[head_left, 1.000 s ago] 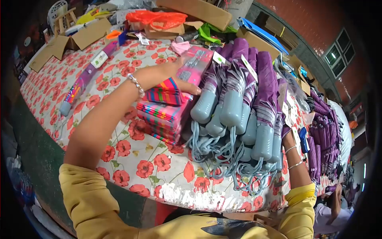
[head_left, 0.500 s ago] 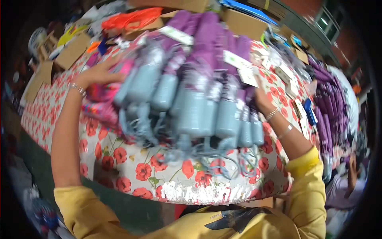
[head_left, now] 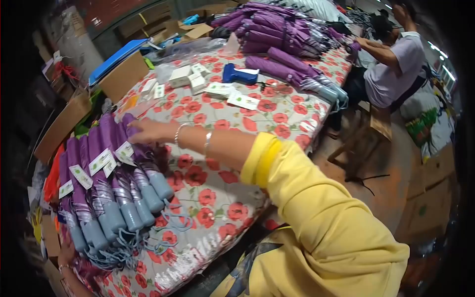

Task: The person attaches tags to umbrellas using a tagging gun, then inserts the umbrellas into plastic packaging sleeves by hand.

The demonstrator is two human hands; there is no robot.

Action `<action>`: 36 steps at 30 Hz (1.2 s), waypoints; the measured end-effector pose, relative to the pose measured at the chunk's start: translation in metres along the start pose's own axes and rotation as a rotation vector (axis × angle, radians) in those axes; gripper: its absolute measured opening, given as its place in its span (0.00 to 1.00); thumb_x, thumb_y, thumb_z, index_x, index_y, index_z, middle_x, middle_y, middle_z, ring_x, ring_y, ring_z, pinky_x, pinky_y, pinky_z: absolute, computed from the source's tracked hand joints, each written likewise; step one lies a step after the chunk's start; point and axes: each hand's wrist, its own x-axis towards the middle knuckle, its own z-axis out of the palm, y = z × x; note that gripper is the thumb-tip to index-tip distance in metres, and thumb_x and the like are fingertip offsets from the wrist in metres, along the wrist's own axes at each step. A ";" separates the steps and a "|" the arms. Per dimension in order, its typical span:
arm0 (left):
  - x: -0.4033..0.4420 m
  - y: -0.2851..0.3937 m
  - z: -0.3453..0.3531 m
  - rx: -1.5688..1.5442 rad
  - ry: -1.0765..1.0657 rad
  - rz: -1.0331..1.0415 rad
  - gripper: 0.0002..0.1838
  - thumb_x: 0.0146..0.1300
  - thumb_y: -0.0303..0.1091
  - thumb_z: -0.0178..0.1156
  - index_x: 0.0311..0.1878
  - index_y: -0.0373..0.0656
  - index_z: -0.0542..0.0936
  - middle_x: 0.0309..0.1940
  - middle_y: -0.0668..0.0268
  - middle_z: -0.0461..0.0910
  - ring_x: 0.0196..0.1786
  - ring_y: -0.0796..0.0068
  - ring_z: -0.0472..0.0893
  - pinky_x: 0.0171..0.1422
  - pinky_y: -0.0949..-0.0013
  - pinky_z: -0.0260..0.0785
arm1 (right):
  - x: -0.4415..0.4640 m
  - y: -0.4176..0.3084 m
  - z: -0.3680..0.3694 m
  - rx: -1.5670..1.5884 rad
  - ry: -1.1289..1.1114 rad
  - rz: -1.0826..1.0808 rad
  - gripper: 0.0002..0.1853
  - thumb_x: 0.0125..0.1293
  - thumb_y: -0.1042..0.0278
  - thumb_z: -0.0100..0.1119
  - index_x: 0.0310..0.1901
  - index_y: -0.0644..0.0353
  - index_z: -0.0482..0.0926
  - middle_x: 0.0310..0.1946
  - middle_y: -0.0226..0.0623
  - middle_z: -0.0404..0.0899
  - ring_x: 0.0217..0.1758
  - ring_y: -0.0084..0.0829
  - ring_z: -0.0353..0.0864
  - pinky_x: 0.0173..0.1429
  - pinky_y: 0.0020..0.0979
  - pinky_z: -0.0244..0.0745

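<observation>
Several folded purple umbrellas [head_left: 106, 136] lie side by side on a flowered tablecloth at the left. They have grey-blue handles [head_left: 131, 217], looped cords and white paper tags [head_left: 101, 162]. My right hand [head_left: 148, 131] reaches across to the near-right side of this row, its fingers extended against the end umbrella's purple cover. At the lower left edge, my left hand [head_left: 67, 255] is beside the handle ends of the row. Its fingers are dim and partly hidden, so their grip does not show.
A blue handheld tool [head_left: 240, 74], small white boxes [head_left: 180, 75] and loose tags [head_left: 242, 100] lie on the tablecloth [head_left: 198, 173]. More purple umbrellas [head_left: 282, 29] are piled behind. A co-worker [head_left: 396, 64] sits at the right beside a wooden stool [head_left: 378, 123]. Cardboard [head_left: 126, 76] stands along the far edge.
The view has turned right, so the umbrella row now appears at the left and the co-worker is in sight. My hands remain at either side of the row.
</observation>
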 end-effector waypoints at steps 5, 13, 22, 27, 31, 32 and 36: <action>-0.048 0.077 -0.046 -0.366 0.106 -0.301 0.29 0.65 0.40 0.53 0.64 0.31 0.63 0.59 0.47 0.71 0.62 0.53 0.71 0.65 0.63 0.60 | -0.090 -0.022 -0.129 -0.412 0.262 -0.210 0.16 0.56 0.68 0.56 0.47 0.59 0.79 0.36 0.38 0.80 0.35 0.26 0.78 0.39 0.28 0.73; -0.152 0.310 -0.154 -0.803 0.774 -0.038 0.27 0.61 0.32 0.58 0.62 0.32 0.68 0.57 0.52 0.74 0.60 0.64 0.72 0.65 0.67 0.59 | -0.148 0.095 -0.282 -1.125 0.436 0.253 0.35 0.46 0.53 0.67 0.57 0.57 0.70 0.53 0.49 0.73 0.60 0.56 0.64 0.58 0.51 0.66; -0.117 0.517 -0.225 -0.729 0.480 0.648 0.19 0.51 0.23 0.61 0.49 0.36 0.78 0.41 0.52 0.80 0.49 0.52 0.78 0.55 0.61 0.67 | -0.141 0.063 -0.296 -0.706 0.603 0.236 0.33 0.43 0.47 0.68 0.49 0.61 0.78 0.42 0.43 0.79 0.45 0.35 0.77 0.53 0.33 0.69; 0.003 0.617 -0.218 -0.523 0.572 0.930 0.19 0.49 0.18 0.60 0.47 0.42 0.79 0.38 0.57 0.79 0.43 0.58 0.77 0.47 0.62 0.69 | -0.279 -0.056 -0.299 0.309 0.713 -0.220 0.27 0.52 0.70 0.63 0.55 0.64 0.70 0.43 0.39 0.77 0.47 0.30 0.77 0.50 0.29 0.72; 0.104 0.699 -0.219 -0.214 0.862 1.123 0.26 0.48 0.16 0.57 0.53 0.46 0.76 0.41 0.61 0.75 0.53 0.56 0.69 0.60 0.56 0.62 | -0.420 -0.102 -0.262 0.225 0.960 -0.504 0.21 0.53 0.77 0.55 0.51 0.69 0.68 0.50 0.45 0.75 0.47 0.39 0.78 0.54 0.34 0.74; 0.118 0.710 -0.220 -0.115 0.760 1.117 0.28 0.47 0.17 0.58 0.54 0.47 0.75 0.41 0.62 0.76 0.53 0.57 0.69 0.60 0.53 0.60 | -0.434 -0.107 -0.251 0.299 0.865 -0.611 0.24 0.50 0.71 0.57 0.50 0.68 0.68 0.44 0.43 0.75 0.43 0.39 0.78 0.52 0.35 0.74; 0.134 0.729 -0.233 0.132 0.472 1.049 0.34 0.41 0.17 0.62 0.56 0.50 0.74 0.43 0.64 0.75 0.55 0.59 0.68 0.62 0.50 0.58 | -0.510 -0.101 -0.229 0.131 0.776 -0.605 0.28 0.42 0.62 0.60 0.46 0.64 0.66 0.31 0.39 0.69 0.36 0.38 0.72 0.45 0.39 0.73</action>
